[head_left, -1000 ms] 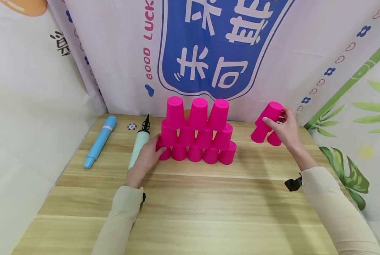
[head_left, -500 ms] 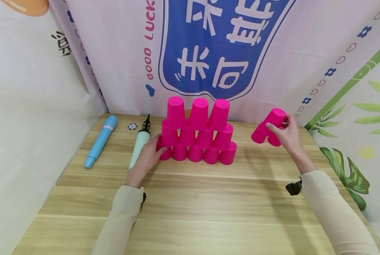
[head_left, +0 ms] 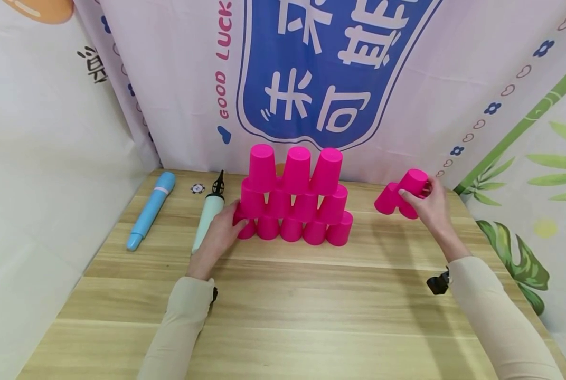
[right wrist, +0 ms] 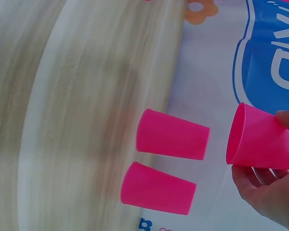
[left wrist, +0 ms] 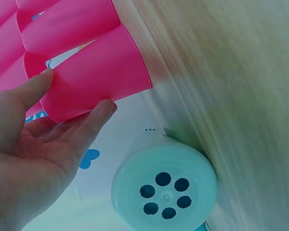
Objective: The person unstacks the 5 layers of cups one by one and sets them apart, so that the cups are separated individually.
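Observation:
Upside-down pink cups form a three-tier wall point(head_left: 291, 203), with three on top and several in each lower row. My left hand point(head_left: 222, 232) is at its left end, thumb and fingers on either side of the outermost bottom cup point(left wrist: 96, 72). To the right, my right hand point(head_left: 432, 208) grips another upside-down cup point(head_left: 413, 181) between thumb and fingers. Below it, two more cups stand side by side on the table, a left one point(head_left: 385, 199) and a right one point(head_left: 408, 211). A gap shows between the held cup and this pair in the right wrist view.
Left of the wall lies a mint-green hand pump point(head_left: 209, 216) with a black nozzle, close to my left hand. Farther left are a poker chip point(head_left: 197, 188) and a blue tube-shaped pump point(head_left: 151, 211). A printed cloth point(head_left: 183, 105) hangs behind the wooden table point(head_left: 288, 301).
My right hand has lowered its cup toward the two standing cups, moving slightly right as it came down. The left hand and the cup wall have stayed in place.

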The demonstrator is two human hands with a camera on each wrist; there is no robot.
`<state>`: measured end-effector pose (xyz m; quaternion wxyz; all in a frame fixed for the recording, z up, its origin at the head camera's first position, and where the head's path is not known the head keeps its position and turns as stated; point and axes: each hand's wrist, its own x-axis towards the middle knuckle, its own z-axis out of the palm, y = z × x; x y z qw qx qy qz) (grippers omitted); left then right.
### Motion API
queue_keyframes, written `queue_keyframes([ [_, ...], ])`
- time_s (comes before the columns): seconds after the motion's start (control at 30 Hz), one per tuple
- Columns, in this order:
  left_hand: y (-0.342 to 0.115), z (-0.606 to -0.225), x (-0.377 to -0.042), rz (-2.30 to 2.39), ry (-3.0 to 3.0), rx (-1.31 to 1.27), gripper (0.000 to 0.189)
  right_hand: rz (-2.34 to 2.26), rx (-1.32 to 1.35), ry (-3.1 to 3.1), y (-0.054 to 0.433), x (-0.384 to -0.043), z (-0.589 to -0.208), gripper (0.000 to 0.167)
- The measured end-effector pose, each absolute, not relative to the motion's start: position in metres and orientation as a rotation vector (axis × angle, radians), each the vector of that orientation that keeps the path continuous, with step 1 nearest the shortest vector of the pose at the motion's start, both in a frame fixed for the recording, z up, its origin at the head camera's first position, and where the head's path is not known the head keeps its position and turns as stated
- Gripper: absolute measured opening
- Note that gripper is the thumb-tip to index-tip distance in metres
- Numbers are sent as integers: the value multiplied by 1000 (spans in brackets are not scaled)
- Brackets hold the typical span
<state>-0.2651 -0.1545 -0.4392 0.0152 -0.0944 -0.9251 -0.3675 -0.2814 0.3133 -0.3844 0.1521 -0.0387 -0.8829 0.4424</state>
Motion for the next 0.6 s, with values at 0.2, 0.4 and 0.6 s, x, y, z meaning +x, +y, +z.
queue_keyframes([
  [0.2,-155,-441,-266,-1149,-2873,-302,59,1242,-151,-2564,319,-284,-394,73],
  [0.4,-155,-442,-267,-1141,-2864,-318,59,1232,-202,-2582,325,-287,-406,73],
  [0.6,-156,-442,-267,-1152,-2854,-321,58,1247,-235,-2574,328,-293,-419,71],
])
